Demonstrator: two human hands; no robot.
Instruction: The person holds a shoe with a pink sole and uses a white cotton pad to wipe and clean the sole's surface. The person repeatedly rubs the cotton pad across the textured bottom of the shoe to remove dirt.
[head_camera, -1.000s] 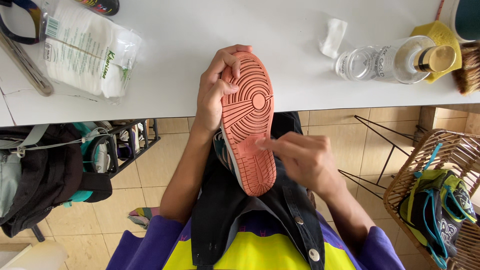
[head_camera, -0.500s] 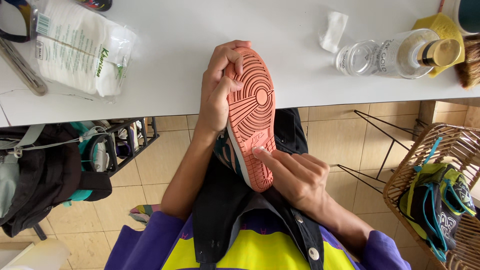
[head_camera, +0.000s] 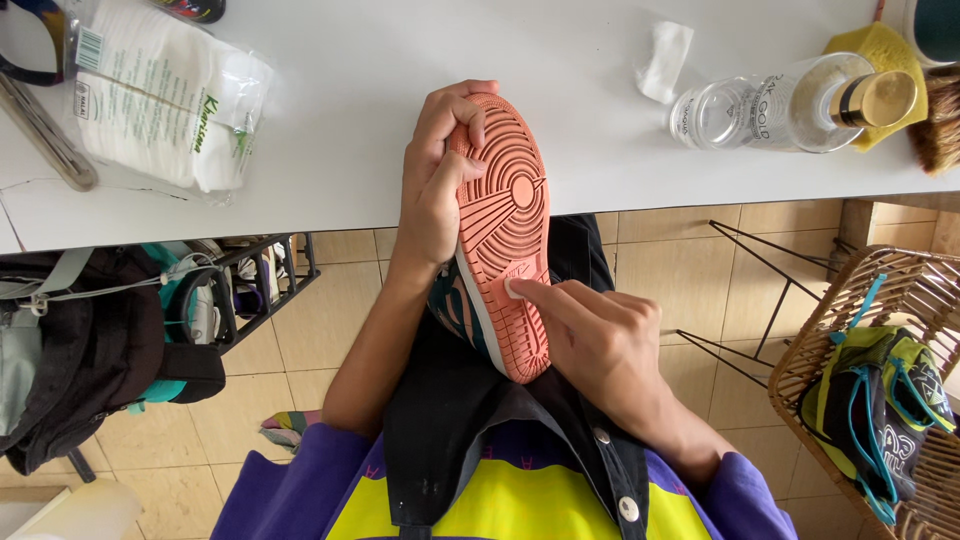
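Left hand (head_camera: 432, 205) is gripping salmon-pink rubber-soled sneaker (head_camera: 505, 225) at toe, frame ctr; right hand (head_camera: 600, 345) fingers pinching small white pad (head_camera: 514, 288) vs sole. Sole likely stiff, light, grippy.

The person's left hand (head_camera: 437, 190) is raised in front of the body, its forearm running up from the lower left, bare below a purple sleeve. Its fingers curl tightly in a grip, thumb and fingertips bent inward at the top. The right hand (head_camera: 598, 345) sits lower and to the right, its forearm coming in from the lower right. Its fingers are bunched and stretched out leftward, pressing with the fingertips (head_camera: 520, 288), knuckles up.
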